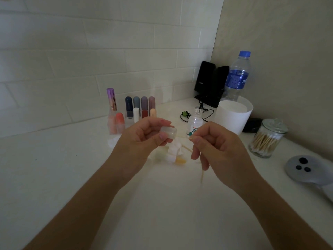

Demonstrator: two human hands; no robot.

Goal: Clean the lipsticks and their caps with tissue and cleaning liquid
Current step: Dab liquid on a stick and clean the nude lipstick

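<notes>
My left hand [144,134] grips a small translucent white cap [169,132] between thumb and fingers, its mouth facing right. My right hand [214,143] pinches a thin wooden cotton swab [182,136] whose tip points into the cap. On the counter below lie crumpled white tissue [175,147], a pale lipstick [180,161] and another swab stick. An uncapped clear bottle of cleaning liquid [194,121] stands just behind my hands. Several lipsticks [140,107] stand in a clear holder at the back.
A white cup [232,116], a water bottle [237,76] and a black speaker [210,82] with its cable fill the back right corner. A glass jar of cotton swabs [266,139] and a grey round device [304,168] sit at the right. White counter [54,168].
</notes>
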